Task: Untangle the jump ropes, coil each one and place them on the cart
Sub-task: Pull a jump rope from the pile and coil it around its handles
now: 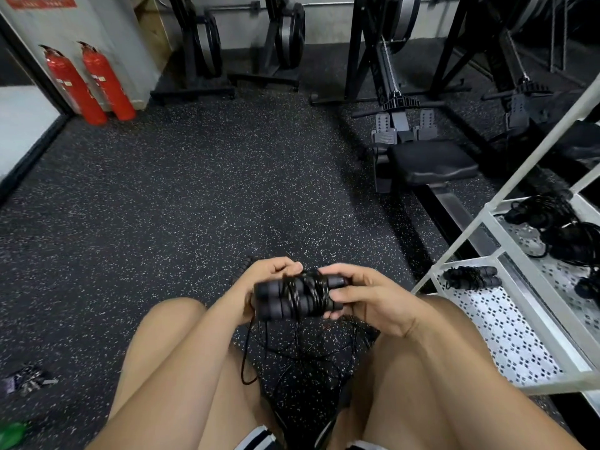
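Between my knees I hold a black jump rope (297,300), its two foam handles side by side with thin cord wound around them. My left hand (269,274) grips the bundle's left end, fingers curled over the top. My right hand (360,295) grips the right end of the handles. More loose black rope (292,349) lies tangled on the floor below my hands. The white cart (506,254) stands at my right; a coiled rope (470,277) sits on its lower shelf and several bundled ropes (565,228) lie on the shelf above.
A rowing machine (425,160) stands ahead on the right, close to the cart. Two red fire extinguishers (91,86) lean by the wall at far left. A small dark object (27,380) and something green (11,433) lie on the speckled floor at my left.
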The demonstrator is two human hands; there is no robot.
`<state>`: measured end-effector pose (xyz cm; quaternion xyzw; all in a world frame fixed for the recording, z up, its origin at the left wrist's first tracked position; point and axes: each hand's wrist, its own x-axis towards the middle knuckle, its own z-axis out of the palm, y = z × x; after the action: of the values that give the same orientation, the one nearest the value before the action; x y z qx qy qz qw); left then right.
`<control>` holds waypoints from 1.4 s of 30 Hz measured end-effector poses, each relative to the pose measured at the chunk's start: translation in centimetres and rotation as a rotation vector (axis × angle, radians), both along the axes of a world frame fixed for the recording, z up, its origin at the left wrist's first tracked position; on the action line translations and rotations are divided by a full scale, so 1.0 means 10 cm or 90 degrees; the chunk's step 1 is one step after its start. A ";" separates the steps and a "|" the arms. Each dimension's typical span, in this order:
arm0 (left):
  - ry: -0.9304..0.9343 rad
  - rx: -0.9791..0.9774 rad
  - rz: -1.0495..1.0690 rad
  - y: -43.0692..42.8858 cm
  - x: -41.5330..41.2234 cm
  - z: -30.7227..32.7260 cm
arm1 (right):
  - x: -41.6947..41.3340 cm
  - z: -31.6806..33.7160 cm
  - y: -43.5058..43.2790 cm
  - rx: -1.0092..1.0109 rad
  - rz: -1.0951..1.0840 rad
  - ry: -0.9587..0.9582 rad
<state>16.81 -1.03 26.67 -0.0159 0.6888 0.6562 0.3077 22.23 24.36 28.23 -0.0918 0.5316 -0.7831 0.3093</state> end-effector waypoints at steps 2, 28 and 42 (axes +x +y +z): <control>-0.006 -0.025 0.064 0.03 0.03 -0.04 | -0.03 0.03 0.01 -0.074 -0.079 -0.028; 0.366 -0.365 -0.148 -0.03 0.17 -0.02 | -0.13 -0.28 -0.08 0.754 -0.023 0.148; 0.176 -0.138 -0.063 -0.17 -0.05 0.13 | 0.01 0.09 -0.03 -0.002 0.064 -0.036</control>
<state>16.28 -2.74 27.97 0.0749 0.7913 0.5581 0.2383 22.29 24.10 29.11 -0.0968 0.5163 -0.7697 0.3628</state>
